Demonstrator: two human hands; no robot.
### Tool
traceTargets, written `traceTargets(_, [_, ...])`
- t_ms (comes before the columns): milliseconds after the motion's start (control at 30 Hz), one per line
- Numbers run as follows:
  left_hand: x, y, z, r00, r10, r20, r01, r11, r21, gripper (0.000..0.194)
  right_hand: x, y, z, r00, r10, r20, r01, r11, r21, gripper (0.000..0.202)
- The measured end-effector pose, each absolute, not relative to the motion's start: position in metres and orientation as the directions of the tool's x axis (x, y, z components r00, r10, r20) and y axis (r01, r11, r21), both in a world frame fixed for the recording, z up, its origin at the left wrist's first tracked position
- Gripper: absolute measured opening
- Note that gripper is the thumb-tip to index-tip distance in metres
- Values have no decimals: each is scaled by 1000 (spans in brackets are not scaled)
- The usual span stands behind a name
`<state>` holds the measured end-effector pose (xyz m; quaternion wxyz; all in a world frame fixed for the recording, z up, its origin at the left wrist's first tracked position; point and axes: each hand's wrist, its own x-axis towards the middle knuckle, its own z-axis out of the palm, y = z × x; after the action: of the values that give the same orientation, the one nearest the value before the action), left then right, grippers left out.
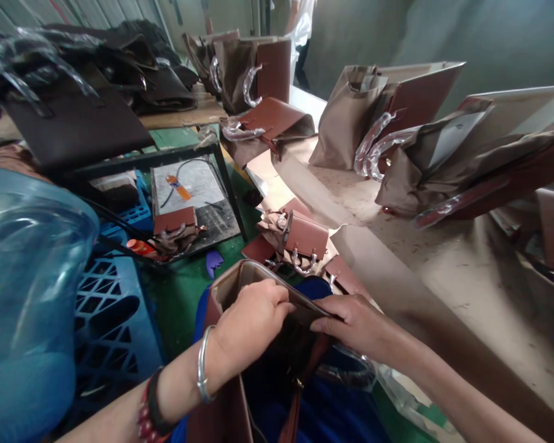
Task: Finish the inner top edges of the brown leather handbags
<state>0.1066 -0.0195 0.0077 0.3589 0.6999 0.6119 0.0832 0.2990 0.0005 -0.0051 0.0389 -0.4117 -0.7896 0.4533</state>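
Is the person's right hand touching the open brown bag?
Touching. The head view shows the right hand pinching the rim of the brown bag between thumb and fingers.

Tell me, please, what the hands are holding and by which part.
The left hand and right hand both hold a brown bag by its upper edge.

I count two hands, one left hand [253, 320] and one right hand [357, 323], and one bag [221, 409] in them. There is one silver bangle [201, 366], one black band [154, 394] and one string of red beads [144, 423]. I see at least five big brown bags [415, 95], at least two blue crates [150, 335] and one purple thing [213, 263]. The black bags [74, 129] are too jumbled to count.
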Motion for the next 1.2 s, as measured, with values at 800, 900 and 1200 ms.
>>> traceTargets(800, [109,-10,0,217,945,-246,790,-22,612,19,295,-8,-20,-592,781,-201,624,285,-728,29])
traceTargets(900, [110,-8,-1,194,945,-265,809,-2,588,19,294,-10,-20,-588,789,-178,600,277,-751,28])
traceTargets(1200, [97,-7,13,233,967,-107,936,-192,296,18,294,-12,-23,-575,792,-203,562,203,-802,33])
